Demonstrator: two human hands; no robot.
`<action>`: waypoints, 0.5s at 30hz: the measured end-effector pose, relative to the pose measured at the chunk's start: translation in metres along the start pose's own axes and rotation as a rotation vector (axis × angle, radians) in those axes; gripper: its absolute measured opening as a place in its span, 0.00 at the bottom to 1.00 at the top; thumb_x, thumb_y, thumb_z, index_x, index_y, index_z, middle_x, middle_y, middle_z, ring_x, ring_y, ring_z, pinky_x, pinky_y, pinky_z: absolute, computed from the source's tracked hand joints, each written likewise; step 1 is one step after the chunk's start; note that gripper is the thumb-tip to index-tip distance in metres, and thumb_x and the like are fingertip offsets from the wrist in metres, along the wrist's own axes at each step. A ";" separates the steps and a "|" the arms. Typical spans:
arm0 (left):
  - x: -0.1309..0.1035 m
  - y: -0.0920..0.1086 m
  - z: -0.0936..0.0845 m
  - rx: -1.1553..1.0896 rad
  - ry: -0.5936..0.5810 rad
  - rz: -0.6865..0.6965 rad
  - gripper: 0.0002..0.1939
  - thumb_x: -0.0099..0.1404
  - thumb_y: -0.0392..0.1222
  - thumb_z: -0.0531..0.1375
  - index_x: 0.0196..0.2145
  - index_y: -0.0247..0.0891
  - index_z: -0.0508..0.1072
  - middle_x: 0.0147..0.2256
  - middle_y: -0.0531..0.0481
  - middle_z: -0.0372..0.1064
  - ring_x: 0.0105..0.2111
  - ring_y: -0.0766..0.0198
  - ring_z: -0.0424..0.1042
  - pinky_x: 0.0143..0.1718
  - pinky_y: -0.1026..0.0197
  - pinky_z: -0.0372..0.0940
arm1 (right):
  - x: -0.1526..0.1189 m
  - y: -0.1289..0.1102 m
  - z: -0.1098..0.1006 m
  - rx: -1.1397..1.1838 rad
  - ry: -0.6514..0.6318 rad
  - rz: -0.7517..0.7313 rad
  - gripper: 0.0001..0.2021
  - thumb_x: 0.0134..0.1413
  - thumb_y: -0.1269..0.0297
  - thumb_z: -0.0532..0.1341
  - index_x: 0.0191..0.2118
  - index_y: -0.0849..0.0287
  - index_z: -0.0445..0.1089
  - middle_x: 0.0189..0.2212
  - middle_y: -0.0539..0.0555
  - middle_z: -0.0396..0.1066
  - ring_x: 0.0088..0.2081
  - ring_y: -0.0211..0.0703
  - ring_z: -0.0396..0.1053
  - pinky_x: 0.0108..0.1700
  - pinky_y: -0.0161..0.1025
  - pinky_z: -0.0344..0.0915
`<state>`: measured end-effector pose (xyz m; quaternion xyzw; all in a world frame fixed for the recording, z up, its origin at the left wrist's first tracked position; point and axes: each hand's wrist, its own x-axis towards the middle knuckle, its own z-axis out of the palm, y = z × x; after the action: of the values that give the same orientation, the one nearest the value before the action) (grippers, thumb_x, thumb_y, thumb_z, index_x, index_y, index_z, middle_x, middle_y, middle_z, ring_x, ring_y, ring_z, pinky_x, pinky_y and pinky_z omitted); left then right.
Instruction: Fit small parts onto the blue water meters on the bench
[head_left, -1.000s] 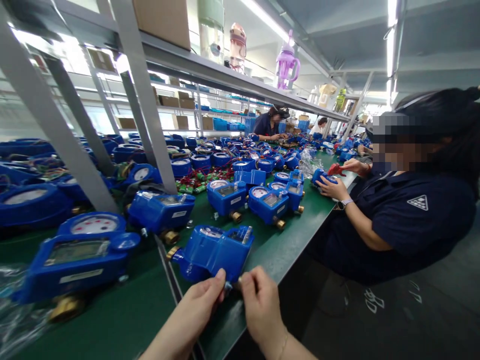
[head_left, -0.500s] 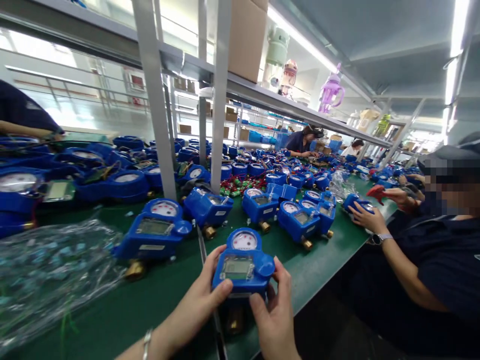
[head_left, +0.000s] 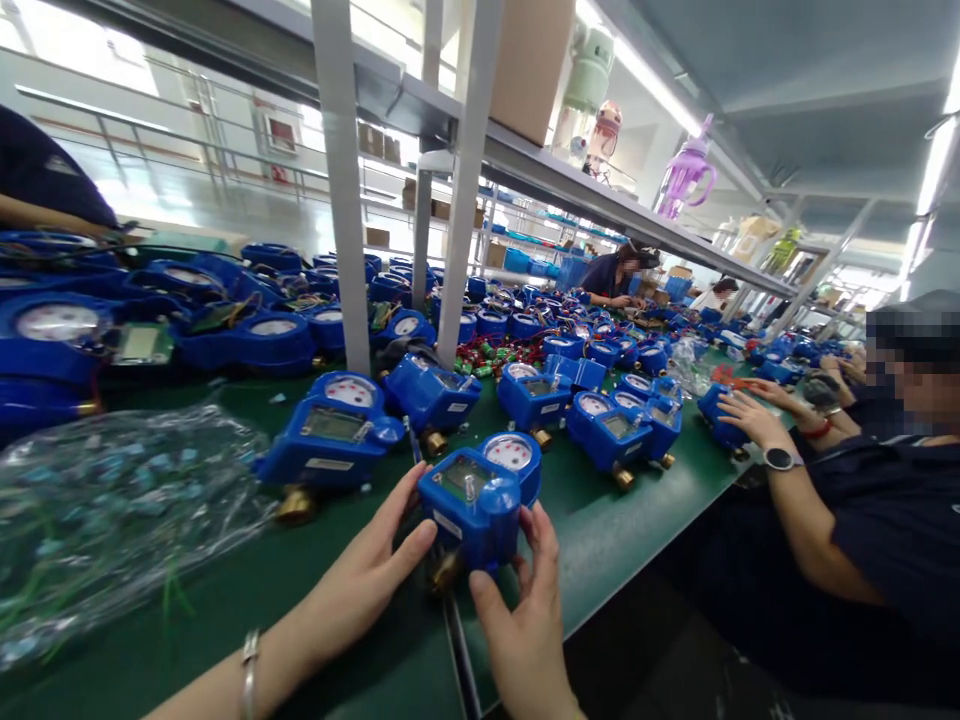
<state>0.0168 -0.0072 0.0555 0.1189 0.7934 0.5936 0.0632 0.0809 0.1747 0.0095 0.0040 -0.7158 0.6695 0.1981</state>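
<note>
A blue water meter (head_left: 472,505) with a round white dial, a small display and a brass fitting sits between my hands, low over the green bench. My left hand (head_left: 375,565) is at its left side, thumb on the front corner and fingers along the back corner. My right hand (head_left: 525,610) curves around its right side, the thumb low at the front and some fingertips hidden behind the housing. Just beyond stand similar meters, a near one (head_left: 330,430) to the left and another (head_left: 431,390) behind.
A clear plastic bag (head_left: 135,510) of small pale-blue parts lies at left. Metal uprights (head_left: 341,190) carry a shelf with bottles. Red-and-green small parts (head_left: 480,357) lie among many meters. A metal strip (head_left: 459,655) crosses the bench. At right, a co-worker's hand (head_left: 757,415) touches another meter.
The water meter between my hands has turned, its dial now toward the right and brass fitting toward the left. My left thumb has come off its front face. The view has shifted slightly.
</note>
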 end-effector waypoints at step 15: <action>-0.085 0.022 -0.010 0.426 0.022 0.002 0.24 0.65 0.49 0.57 0.57 0.42 0.66 0.60 0.45 0.60 0.59 0.53 0.61 0.61 0.52 0.59 | -0.017 0.026 0.004 -0.459 -0.057 -0.326 0.31 0.64 0.55 0.54 0.68 0.54 0.45 0.63 0.63 0.53 0.61 0.63 0.57 0.54 0.63 0.63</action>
<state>0.0985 -0.0333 0.0760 0.1238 0.9015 0.4137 0.0276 0.0883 0.1693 -0.0205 0.0931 -0.8440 0.4486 0.2788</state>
